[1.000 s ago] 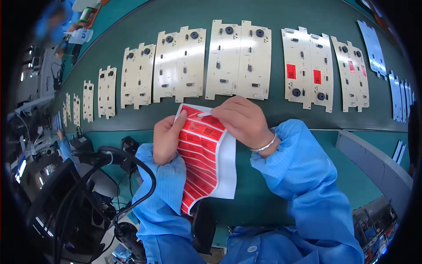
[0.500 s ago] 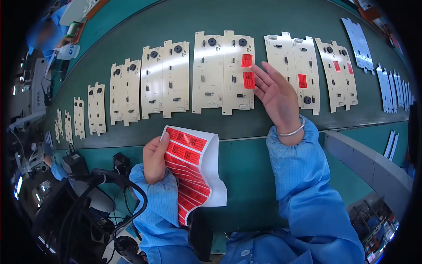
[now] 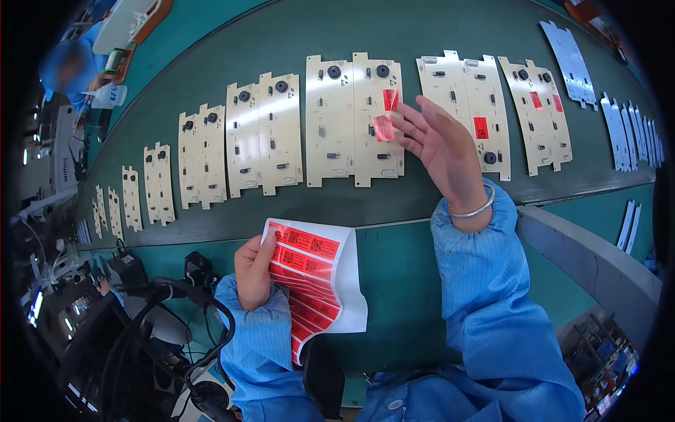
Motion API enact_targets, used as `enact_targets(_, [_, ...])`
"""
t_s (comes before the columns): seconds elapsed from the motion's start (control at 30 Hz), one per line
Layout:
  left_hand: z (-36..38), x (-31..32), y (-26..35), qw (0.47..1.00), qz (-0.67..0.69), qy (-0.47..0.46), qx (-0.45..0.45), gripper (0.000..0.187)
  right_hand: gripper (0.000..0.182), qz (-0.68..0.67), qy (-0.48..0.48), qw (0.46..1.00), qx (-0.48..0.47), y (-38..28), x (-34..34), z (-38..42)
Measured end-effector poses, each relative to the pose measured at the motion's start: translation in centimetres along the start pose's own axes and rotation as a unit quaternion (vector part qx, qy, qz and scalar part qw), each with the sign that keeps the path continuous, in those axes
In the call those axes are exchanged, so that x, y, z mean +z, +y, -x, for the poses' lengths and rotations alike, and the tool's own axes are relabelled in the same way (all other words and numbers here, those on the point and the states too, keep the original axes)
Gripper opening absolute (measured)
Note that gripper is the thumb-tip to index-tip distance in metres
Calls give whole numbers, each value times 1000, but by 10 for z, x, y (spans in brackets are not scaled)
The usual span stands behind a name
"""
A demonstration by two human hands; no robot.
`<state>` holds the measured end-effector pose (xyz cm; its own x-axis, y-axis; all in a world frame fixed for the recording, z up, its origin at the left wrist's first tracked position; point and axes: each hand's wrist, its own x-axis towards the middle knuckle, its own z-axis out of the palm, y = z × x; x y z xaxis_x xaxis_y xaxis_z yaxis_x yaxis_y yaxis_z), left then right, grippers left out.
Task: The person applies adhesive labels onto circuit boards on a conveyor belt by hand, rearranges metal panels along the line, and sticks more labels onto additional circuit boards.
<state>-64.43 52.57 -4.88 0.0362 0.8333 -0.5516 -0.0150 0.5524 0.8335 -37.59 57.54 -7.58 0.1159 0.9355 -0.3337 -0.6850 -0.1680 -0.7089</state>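
My left hand (image 3: 254, 271) grips the top left edge of a sheet of red labels (image 3: 309, 264), thumb on top. The sheet has a white backing, printed codes and a wavy lower part. Two loose red labels, an upper one (image 3: 390, 99) and a lower one (image 3: 383, 128), cling to the fingertips of my right hand (image 3: 446, 151), whose fingers are slightly spread. Both labels overlap the right half of a cream circuit board (image 3: 330, 105) with black parts. The board to the right (image 3: 450, 105) carries one red label (image 3: 481, 128), partly behind my right hand.
Several similar circuit boards (image 3: 264, 133) stretch left along the dark green surface (image 3: 337, 211). A farther board (image 3: 534, 133) bears two red labels. White strips (image 3: 619, 137) lie at the far right, near a grey metal bar (image 3: 590, 246). Black cables (image 3: 169, 281) and a person (image 3: 70, 63) are at left.
The lower loose label has tilted and shifted left with my right fingertips. My left hand and the sheet have moved slightly down and right in view. The boards shift slightly in view.
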Motion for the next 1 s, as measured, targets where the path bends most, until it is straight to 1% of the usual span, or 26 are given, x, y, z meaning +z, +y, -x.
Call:
enact_targets(0.03, [1, -1, 0, 1000, -2, 0, 2, 25, 69, 13, 1, 1000, -4, 0, 3, 1])
enact_targets(0.13, [4, -3, -1, 1000, -6, 5, 16, 24, 68, 117, -9, 993, -5, 0, 9, 3])
enact_targets(0.23, [8, -5, 0, 1000, -9, 9, 21, 24, 73, 105, -2, 994, -18, 2, 19, 8])
enact_targets(0.33, [11, -5, 1, 999, -9, 17, 29, 24, 76, 142, 17, 990, -13, 8, 24, 8])
enact_targets(0.43, [13, -7, 2, 1000, -9, 8, 23, 23, 92, 126, 4, 992, -17, 7, 27, 9])
enact_targets(0.53, [15, -7, 4, 1000, -7, 12, 22, 23, 75, 151, 36, 988, -20, 8, 26, 11])
enact_targets(0.63, [16, -11, 2, 1000, 3, 8, 26, 23, 66, 168, 58, 983, -42, 4, 21, 13])
enact_targets(0.73, [16, -13, 2, 1000, 9, 16, 25, 22, 60, 71, 25, 992, -103, -2, 10, 3])
enact_targets(0.83, [17, -16, 2, 999, 18, 14, 31, 21, 50, 24, -4, 989, -145, 9, 21, -15])
enact_targets(0.87, [17, -16, 3, 999, 17, 14, 30, 21, 49, 23, -2, 992, -120, 20, 22, -27])
enact_targets(0.97, [17, -18, 4, 999, 17, 12, 29, 21, 49, 185, 30, 968, -165, 38, 41, -41])
enact_targets(1.0, [17, -20, 3, 999, 20, 14, 33, 21, 50, 146, 17, 978, -146, 38, 44, -42])
